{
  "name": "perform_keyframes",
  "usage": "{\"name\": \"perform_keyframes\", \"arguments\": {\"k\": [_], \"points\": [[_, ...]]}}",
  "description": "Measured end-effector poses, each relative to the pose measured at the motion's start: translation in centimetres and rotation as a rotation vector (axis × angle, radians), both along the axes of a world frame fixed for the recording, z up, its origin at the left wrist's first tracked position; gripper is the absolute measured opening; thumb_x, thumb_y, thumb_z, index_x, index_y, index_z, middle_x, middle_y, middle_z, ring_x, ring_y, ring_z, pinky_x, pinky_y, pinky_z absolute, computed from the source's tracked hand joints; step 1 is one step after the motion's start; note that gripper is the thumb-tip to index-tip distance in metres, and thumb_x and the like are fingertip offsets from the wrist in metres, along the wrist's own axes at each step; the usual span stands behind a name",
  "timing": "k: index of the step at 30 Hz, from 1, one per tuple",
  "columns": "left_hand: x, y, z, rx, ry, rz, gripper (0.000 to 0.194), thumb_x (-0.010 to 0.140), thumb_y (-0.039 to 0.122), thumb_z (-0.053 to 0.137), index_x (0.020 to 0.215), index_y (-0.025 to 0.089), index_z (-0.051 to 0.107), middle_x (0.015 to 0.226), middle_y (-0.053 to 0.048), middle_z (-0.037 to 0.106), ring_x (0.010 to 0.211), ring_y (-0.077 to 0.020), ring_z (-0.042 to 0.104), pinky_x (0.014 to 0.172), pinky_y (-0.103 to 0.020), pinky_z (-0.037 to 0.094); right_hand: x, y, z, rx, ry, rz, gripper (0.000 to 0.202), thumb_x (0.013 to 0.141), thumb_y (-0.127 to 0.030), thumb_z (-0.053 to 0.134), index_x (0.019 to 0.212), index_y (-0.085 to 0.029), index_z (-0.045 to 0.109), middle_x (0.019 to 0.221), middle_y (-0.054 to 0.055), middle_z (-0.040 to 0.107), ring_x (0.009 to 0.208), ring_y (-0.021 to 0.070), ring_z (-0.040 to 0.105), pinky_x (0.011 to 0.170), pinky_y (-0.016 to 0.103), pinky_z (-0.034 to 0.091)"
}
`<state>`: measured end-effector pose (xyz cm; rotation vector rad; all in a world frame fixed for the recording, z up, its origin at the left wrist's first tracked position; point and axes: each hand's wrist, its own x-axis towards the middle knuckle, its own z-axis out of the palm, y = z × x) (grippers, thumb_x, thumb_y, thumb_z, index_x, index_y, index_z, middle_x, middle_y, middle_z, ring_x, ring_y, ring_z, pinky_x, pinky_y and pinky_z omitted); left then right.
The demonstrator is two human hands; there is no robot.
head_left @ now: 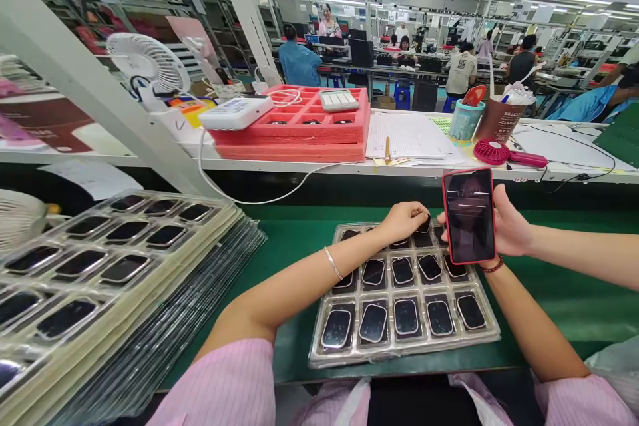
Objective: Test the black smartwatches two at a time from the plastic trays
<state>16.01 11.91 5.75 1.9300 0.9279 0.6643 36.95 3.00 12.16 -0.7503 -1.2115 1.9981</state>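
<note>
My left hand [405, 220], with a silver bangle on its wrist, pinches a dark-faced smartwatch body [424, 224] at the far side of a clear plastic tray [399, 351]. Rows of similar smartwatch bodies [406, 317] with rounded metal frames lie in the tray's compartments. From the right, another person's hand [514, 223] holds up a red-cased phone [469, 216] over the tray's far right corner. Behind that phone my right hand is hidden; only its wrist [490, 266], with a dark red beaded bracelet, shows below. Its fingers cannot be made out.
A tall stack of filled trays [200, 266] stands left on the green mat [284, 239]. Along the white shelf [319, 170] sit red foam trays [294, 140], papers [407, 133], a cup [466, 121] and a pink handheld fan [492, 152]. A slanted white post [124, 100] crosses the left.
</note>
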Motion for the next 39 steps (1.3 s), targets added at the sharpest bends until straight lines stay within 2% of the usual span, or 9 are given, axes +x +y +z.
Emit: {"name": "perform_keyframes", "arguments": {"k": [4, 10, 15, 22, 28, 31, 35, 37, 39], "points": [[0.3, -0.8, -1.2, 0.340, 0.265, -0.038, 0.018, 0.083, 0.022, 0.052, 0.094, 0.017, 0.065, 0.111, -0.009, 0.066, 0.112, -0.0261, 0.055, 0.099, -0.040, 0.041, -0.5, 1.6, 0.6, 0.059, 0.001, -0.069, 0.089, 0.084, -0.082, 0.012, 0.131, -0.018, 0.053, 0.130, 0.015, 0.057, 0.114, 0.0297, 0.059, 0.102, 0.052, 0.041], [-0.8, -1.6, -1.3, 0.412, 0.399, -0.172, 0.041, 0.091, 0.036, 0.044, 0.127, 0.018, 0.049, 0.127, -0.013, 0.058, 0.117, -0.0295, 0.053, 0.099, -0.045, 0.039, -0.9, 1.7, 1.8, 0.063, -0.017, -0.124, 0.079, 0.089, -0.075, 0.017, 0.126, -0.017, 0.056, 0.132, 0.015, 0.056, 0.116, 0.0293, 0.057, 0.102, 0.054, 0.042], [-2.2, -1.1, -0.9, 0.460, 0.391, -0.248, 0.051, 0.090, 0.041, 0.046, 0.132, 0.014, 0.047, 0.132, -0.017, 0.055, 0.120, -0.0343, 0.051, 0.100, -0.050, 0.037, -0.1, -1.7, 1.6, 0.047, -0.253, -0.239, 0.071, 0.088, -0.072, 0.030, 0.128, -0.020, 0.056, 0.124, 0.014, 0.062, 0.113, 0.0332, 0.059, 0.097, 0.056, 0.046], [-4.5, 0.0, -0.6, 0.388, 0.367, -0.232, 0.054, 0.079, 0.028, 0.052, 0.131, 0.011, 0.049, 0.132, -0.017, 0.055, 0.120, -0.0320, 0.053, 0.101, -0.042, 0.040, 1.7, -8.1, -3.7, 0.105, -0.546, -0.452, 0.068, 0.080, -0.074, 0.042, 0.122, -0.025, 0.063, 0.106, 0.012, 0.070, 0.098, 0.0397, 0.063, 0.077, 0.056, 0.054], [-8.8, 0.6, -0.2, 0.284, 0.358, -0.078, 0.062, 0.072, 0.021, 0.053, 0.133, 0.014, 0.047, 0.130, -0.014, 0.057, 0.117, -0.0298, 0.055, 0.100, -0.039, 0.041, 3.2, -10.3, -9.0, 0.233, -0.806, -0.774, 0.045, 0.075, -0.066, 0.058, 0.071, -0.023, 0.069, 0.067, 0.010, 0.065, 0.067, 0.0301, 0.058, 0.060, 0.043, 0.049], [-11.3, 1.3, -0.2, 0.238, 0.332, -0.069, 0.066, 0.069, 0.018, 0.053, 0.135, 0.017, 0.045, 0.124, -0.011, 0.061, 0.110, -0.0270, 0.058, 0.098, -0.037, 0.042, 2.6, -9.8, -12.1, 0.257, -0.846, -0.776, 0.051, 0.078, -0.064, 0.057, 0.055, -0.019, 0.059, 0.057, 0.007, 0.057, 0.056, 0.0200, 0.048, 0.057, 0.034, 0.042], [-13.5, 2.8, -0.3, 0.092, 0.257, -0.067, 0.070, 0.064, 0.018, 0.058, 0.133, 0.020, 0.047, 0.123, -0.009, 0.062, 0.110, -0.0250, 0.058, 0.100, -0.037, 0.041, 0.7, -8.5, -15.6, 0.171, -0.791, -0.727, 0.058, 0.080, -0.070, 0.050, 0.051, -0.019, 0.054, 0.052, 0.006, 0.054, 0.050, 0.0164, 0.043, 0.051, 0.030, 0.035], [-13.9, 2.8, 0.8, -0.023, 0.083, 0.037, 0.068, 0.063, 0.023, 0.063, 0.130, 0.018, 0.050, 0.128, -0.012, 0.058, 0.120, -0.0268, 0.052, 0.105, -0.040, 0.037, 0.2, -8.3, -16.6, 0.114, -0.791, -0.690, 0.062, 0.079, -0.073, 0.046, 0.053, -0.019, 0.057, 0.051, 0.007, 0.055, 0.048, 0.0169, 0.044, 0.050, 0.030, 0.036], [-14.1, 1.5, 3.0, -0.147, -0.269, 0.226, 0.060, 0.072, 0.036, 0.061, 0.127, 0.017, 0.051, 0.133, -0.014, 0.055, 0.127, -0.0276, 0.048, 0.105, -0.044, 0.037, 0.6, -8.7, -17.1, 0.125, -0.879, -0.609, 0.065, 0.081, -0.074, 0.041, 0.055, -0.018, 0.061, 0.052, 0.008, 0.058, 0.048, 0.0189, 0.049, 0.051, 0.032, 0.039]]}}
